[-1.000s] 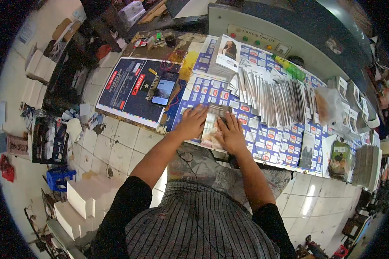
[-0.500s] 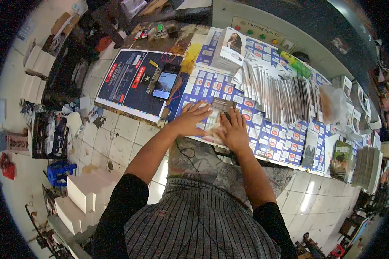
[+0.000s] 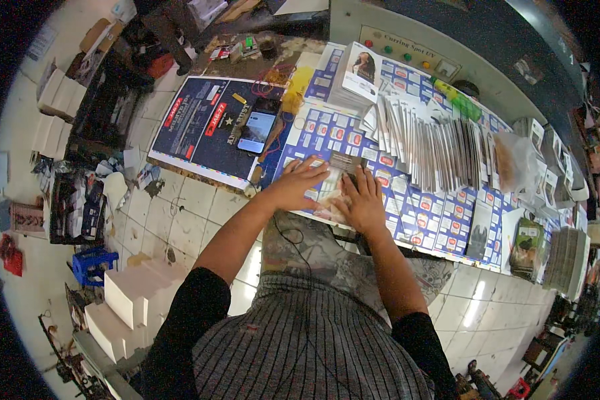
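On the table's front edge lies a small printed piece of paper or card (image 3: 331,189), pale with a dark brown band at its far end. My left hand (image 3: 297,186) rests flat at its left side, fingers stretched toward it. From the right, my right hand (image 3: 364,204) presses on it with its fingers apart. Palms and fingers cover part of the piece, so its full outline is hidden. Beyond it, to the right, runs a long fanned row of printed leaflets or sleeves (image 3: 440,150). A tall stack of printed cards (image 3: 357,77) stands at the row's left end.
Blue printed sheets (image 3: 327,127) cover the table. Left of my hands, a phone (image 3: 257,132) lies on a dark poster (image 3: 200,127). A clear plastic bag (image 3: 513,160) and more stacks (image 3: 567,260) stand at the right. White paper blocks (image 3: 133,293) sit low at left.
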A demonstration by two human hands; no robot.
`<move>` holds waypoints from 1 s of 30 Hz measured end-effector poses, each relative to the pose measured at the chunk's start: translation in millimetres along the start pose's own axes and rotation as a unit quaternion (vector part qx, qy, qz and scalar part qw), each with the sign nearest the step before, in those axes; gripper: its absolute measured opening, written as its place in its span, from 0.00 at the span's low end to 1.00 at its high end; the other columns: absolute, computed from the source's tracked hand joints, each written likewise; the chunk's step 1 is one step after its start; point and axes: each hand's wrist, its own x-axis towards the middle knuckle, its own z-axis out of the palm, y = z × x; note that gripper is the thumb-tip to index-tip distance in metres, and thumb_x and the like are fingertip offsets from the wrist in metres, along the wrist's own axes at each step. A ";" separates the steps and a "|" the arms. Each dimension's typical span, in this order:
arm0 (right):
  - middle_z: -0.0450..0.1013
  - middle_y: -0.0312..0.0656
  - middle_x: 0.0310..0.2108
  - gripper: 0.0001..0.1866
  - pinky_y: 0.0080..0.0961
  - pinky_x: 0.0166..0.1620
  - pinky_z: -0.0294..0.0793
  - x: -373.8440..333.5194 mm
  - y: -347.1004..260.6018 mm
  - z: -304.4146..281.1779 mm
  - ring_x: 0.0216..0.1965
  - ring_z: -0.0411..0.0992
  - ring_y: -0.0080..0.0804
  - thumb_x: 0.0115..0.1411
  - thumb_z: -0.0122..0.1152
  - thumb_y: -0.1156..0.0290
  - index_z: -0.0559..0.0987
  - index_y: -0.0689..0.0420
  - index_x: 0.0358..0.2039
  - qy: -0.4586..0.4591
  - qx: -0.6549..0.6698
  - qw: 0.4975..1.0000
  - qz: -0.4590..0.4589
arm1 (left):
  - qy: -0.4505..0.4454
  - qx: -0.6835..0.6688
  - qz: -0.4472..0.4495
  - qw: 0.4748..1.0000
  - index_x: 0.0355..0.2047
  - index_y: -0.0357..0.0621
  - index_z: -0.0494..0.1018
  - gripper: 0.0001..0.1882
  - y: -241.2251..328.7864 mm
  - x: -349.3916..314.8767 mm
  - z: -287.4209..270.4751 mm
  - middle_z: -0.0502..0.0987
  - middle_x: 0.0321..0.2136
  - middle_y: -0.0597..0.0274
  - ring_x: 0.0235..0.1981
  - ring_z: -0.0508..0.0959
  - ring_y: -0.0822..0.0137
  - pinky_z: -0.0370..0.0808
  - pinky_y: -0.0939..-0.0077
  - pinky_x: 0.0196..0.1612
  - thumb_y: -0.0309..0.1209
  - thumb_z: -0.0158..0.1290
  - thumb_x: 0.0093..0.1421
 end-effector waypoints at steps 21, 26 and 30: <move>0.59 0.56 0.66 0.31 0.52 0.67 0.55 -40.7 36.8 -11.6 0.67 0.57 0.56 0.64 0.58 0.54 0.69 0.59 0.62 0.136 0.058 0.978 0.150 | -0.054 0.101 -0.026 0.993 0.69 0.48 0.57 0.50 17.4 9.5 -14.4 0.52 0.72 0.62 0.73 0.47 0.53 0.46 0.35 0.69 0.57 0.62 0.52; 0.66 0.54 0.58 0.34 0.50 0.59 0.64 -80.4 56.3 -29.8 0.60 0.62 0.55 0.53 0.69 0.64 0.71 0.60 0.59 0.158 -0.050 0.938 0.306 | -0.091 0.149 -0.040 0.984 0.70 0.55 0.56 0.50 37.3 19.3 -28.3 0.54 0.70 0.59 0.72 0.51 0.51 0.49 0.27 0.66 0.53 0.65 0.50; 0.69 0.56 0.48 0.32 0.47 0.51 0.70 -77.2 63.8 -35.8 0.50 0.69 0.57 0.57 0.67 0.66 0.70 0.59 0.60 0.129 0.092 0.942 0.295 | -0.139 0.189 -0.039 0.971 0.71 0.68 0.54 0.53 53.8 38.4 -32.1 0.57 0.67 0.53 0.69 0.54 0.47 0.52 0.20 0.62 0.48 0.69 0.47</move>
